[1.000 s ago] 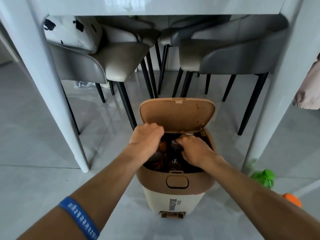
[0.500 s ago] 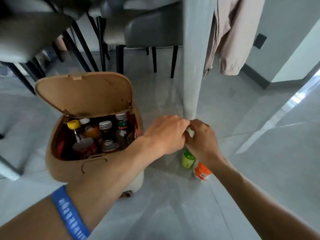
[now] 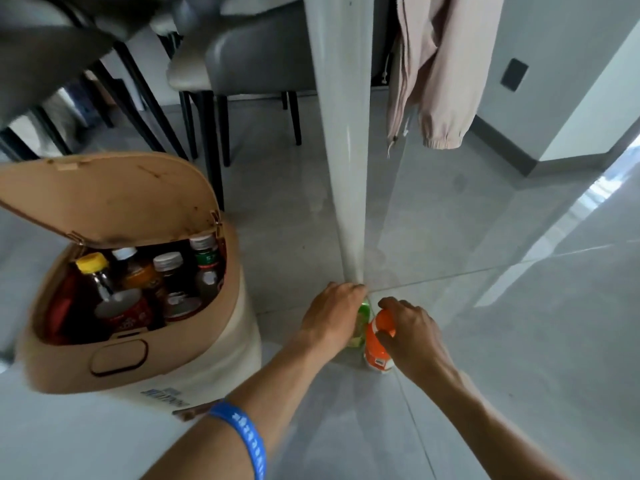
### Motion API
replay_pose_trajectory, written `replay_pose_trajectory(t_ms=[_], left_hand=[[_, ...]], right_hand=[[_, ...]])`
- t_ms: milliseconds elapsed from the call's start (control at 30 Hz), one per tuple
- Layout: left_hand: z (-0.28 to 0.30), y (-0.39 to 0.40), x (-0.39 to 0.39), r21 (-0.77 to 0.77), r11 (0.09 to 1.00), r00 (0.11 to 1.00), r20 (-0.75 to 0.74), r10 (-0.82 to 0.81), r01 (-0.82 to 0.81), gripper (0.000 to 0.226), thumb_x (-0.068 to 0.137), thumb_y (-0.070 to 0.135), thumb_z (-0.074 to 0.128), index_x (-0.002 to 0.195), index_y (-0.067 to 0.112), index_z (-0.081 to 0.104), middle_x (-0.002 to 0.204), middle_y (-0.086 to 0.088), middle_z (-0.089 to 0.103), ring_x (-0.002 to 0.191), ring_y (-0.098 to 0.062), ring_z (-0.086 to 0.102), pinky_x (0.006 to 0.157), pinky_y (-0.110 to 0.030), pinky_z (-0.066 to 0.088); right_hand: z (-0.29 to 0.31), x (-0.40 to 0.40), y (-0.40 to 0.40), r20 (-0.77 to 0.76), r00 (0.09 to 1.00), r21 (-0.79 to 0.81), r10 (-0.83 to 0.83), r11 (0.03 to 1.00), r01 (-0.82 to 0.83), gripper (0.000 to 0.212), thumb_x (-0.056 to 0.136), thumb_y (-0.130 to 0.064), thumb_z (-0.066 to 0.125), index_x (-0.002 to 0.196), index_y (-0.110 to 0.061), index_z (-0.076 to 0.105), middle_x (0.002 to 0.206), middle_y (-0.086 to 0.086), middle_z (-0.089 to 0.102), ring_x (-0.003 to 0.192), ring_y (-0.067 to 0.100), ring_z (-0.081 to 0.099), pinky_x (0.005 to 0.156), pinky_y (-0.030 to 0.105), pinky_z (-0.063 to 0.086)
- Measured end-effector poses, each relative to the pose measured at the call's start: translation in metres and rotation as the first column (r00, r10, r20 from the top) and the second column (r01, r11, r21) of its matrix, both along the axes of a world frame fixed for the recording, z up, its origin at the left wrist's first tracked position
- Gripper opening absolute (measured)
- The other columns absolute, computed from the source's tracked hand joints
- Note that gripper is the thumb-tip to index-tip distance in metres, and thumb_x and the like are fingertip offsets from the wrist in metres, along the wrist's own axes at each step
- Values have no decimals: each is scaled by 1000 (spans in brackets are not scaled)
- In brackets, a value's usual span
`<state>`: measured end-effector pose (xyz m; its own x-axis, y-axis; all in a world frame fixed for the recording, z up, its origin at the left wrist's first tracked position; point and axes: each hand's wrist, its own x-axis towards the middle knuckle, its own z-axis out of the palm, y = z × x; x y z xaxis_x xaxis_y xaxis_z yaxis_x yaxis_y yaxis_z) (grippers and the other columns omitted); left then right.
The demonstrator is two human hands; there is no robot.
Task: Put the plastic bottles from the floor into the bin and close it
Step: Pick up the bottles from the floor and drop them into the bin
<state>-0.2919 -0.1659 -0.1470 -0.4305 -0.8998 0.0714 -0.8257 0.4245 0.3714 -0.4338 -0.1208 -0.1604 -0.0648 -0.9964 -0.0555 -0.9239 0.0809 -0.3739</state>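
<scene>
A tan and cream bin [image 3: 221,327] stands on the floor at the left, its lid [image 3: 110,199] raised. Several capped bottles [image 3: 138,282] stand inside it. Right of the bin, at the foot of a white table leg, a green bottle [image 3: 362,323] and an orange bottle [image 3: 377,341] stand upright on the floor. My left hand [image 3: 332,315] wraps around the green bottle and hides most of it. My right hand [image 3: 410,330] closes around the orange bottle near its cap. A blue band sits on my left wrist.
The white table leg [image 3: 341,150] rises just behind the two bottles. Grey chairs [image 3: 249,60] with black legs stand behind the bin. A pink garment [image 3: 436,71] hangs at the upper right. Grey floor tiles [image 3: 519,341] spread to the right.
A second ago both hands were inside the bin; the view has swung right. Since half a second ago both hands have dropped from above the bottles and closed on them.
</scene>
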Motion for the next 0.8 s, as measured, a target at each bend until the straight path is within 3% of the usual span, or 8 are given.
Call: replay_pose_trajectory(t_ms=[67,167,267,367,567,667,800], left_hand=[[7,3,9,6,999,998,-55,32,-32,17,84,10,68,97,18,60,102,-5,69,94,-26,62,68,-28,42],[50,8,19,-9,1000,986,-165,-5,3,18,81,23,67,96,23,58,96,-4,69,92,-26,59,74,-36,49],[123,7,44,-173,985,969,-242,-50,7,25,73,29,69,97,23,64,89,-1,72,87,-25,61,76,-36,49],[201,2,88,-251,964,935,-355,-9,-86,28,68,29,75,95,24,71,88,5,74,86,-18,66,79,-37,52],[299,14,191,-345,915,860,-509,5,-210,31,66,25,79,96,22,76,88,14,74,82,4,67,71,-10,49],[311,15,237,-275,929,841,-536,65,-247,30,62,27,81,91,27,77,79,18,75,78,7,67,65,-7,49],[275,9,273,-46,966,872,-444,207,-253,27,68,17,84,93,23,77,80,15,74,80,11,65,62,-4,46]], right_hand=[[2,2,-4,40,998,-11,-42,999,43,40,83,-21,64,122,-21,57,114,8,69,101,29,62,81,37,52],[27,5,-12,202,973,-118,-112,983,138,38,79,-33,70,115,-28,58,103,7,70,83,22,61,68,31,49],[78,21,-23,374,927,-290,-39,944,157,38,73,-47,66,108,-33,59,89,-7,65,75,3,59,60,20,43],[138,53,-34,442,893,-465,84,873,148,38,73,-45,68,108,-32,63,88,-15,63,78,-7,58,64,11,42],[223,124,-45,465,829,-701,311,701,130,36,76,-43,72,108,-29,65,90,-22,63,81,-7,61,67,6,48],[231,160,-49,443,816,-715,372,695,71,36,76,-44,73,107,-28,67,91,-20,66,81,-4,63,69,11,51],[204,208,-51,397,821,-612,411,785,-97,33,76,-41,76,106,-33,64,84,-29,61,80,-15,59,65,2,45]])
